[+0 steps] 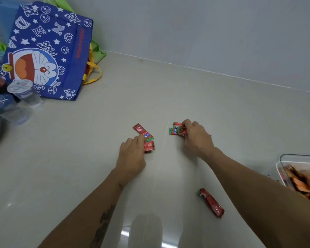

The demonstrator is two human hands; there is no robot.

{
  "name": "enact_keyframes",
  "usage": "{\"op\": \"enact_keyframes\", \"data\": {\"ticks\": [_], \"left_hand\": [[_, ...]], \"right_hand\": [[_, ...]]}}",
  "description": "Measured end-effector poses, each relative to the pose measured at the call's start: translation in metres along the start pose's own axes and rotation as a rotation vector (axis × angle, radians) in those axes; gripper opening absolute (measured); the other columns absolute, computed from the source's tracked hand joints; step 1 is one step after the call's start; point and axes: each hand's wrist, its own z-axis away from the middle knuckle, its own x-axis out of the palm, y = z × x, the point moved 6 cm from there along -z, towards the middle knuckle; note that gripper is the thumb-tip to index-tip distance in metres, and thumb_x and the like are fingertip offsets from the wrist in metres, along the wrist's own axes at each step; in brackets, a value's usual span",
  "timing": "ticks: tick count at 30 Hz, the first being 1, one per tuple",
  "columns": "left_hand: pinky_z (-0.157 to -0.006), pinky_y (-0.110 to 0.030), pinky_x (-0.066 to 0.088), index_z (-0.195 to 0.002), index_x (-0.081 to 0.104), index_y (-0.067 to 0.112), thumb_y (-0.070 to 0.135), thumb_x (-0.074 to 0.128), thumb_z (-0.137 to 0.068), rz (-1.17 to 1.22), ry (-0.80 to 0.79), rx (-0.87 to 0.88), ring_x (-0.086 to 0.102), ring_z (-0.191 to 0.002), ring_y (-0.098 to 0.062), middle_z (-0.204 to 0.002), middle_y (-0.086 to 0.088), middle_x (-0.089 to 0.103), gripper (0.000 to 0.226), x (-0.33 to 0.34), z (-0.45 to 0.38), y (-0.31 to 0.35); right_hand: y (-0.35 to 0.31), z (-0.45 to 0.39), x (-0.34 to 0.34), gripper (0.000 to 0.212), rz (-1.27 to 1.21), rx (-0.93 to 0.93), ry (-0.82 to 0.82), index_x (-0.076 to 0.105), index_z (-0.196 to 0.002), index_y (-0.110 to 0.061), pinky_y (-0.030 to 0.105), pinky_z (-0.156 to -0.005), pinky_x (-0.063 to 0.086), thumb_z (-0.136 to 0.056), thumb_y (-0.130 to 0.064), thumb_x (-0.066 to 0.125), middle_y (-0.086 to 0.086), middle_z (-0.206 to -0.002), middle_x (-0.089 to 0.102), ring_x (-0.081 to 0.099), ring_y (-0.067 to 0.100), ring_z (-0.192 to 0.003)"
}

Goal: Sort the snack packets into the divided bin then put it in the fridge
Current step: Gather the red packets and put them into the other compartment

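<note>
Left of the clear divided bin (283, 158), both hands gather red packets, the right hand (195, 138) pinching a cluster (175, 128), the left hand (132, 153) curled on two (145, 136); the stray packet (210, 203) nearest the bin may be overlooked.

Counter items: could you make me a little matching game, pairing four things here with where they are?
Things:
1. blue cartoon bag
2. clear bin
3. lone red packet
4. sealed water cups

Places:
A. right edge of the view
B. far left, against the wall
C. near, between the forearms
D. left, in front of the bag

Pairs: 1-B, 2-A, 3-C, 4-D
</note>
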Motion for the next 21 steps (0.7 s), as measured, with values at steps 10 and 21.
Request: {"op": "enact_keyframes", "data": {"ticks": [10,21], "left_hand": [[-0.087,-0.037,0.039,-0.13,0.045,0.022,0.009,0.049,-0.083,-0.122,-0.17,0.085,0.049,-0.106,-0.027,-0.123,-0.002,0.051,0.048,-0.006,-0.06,-0.013],[-0.059,-0.032,0.036,-0.086,0.053,0.015,0.006,0.052,-0.06,0.026,0.102,0.223,0.052,-0.077,-0.029,-0.086,-0.002,0.056,0.028,-0.021,0.013,0.026]], "right_hand": [[0.006,0.007,0.028,0.059,0.036,-0.024,0.041,0.04,-0.133,-0.014,0.035,-0.081,0.039,-0.077,-0.006,0.058,0.01,-0.121,0.055,0.049,0.029,-0.106],[0.022,0.093,0.006,0.041,-0.168,-0.06,0.164,0.043,-0.116,-0.024,0.036,-0.071,0.042,-0.081,-0.006,0.05,-0.002,-0.101,0.053,0.045,0.022,-0.092]]}}
